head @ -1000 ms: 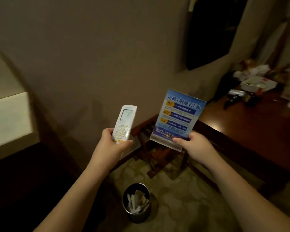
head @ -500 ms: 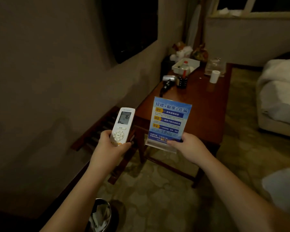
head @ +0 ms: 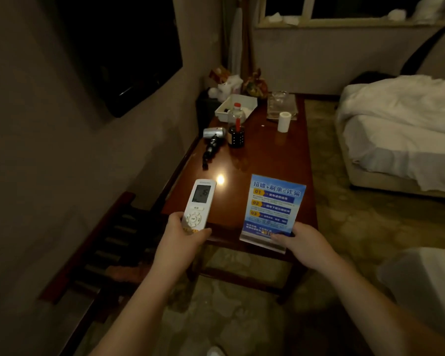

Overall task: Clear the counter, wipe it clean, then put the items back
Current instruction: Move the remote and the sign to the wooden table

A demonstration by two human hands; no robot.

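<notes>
Wooden worktop [head: 262,160] lies ahead, both hands loaded and held over its near end.

Largest first: the worktop's long axis runs away from the person, its far end cluttered and its near end bare. Over the near right corner the right hand [head: 305,242] has its fingers clamped on the base of the upright blue sign [head: 272,209]. Over the near left edge the left hand [head: 184,236] grips the white remote [head: 198,205], which points away along the worktop. Judging by this, both items go down straight ahead.
</notes>
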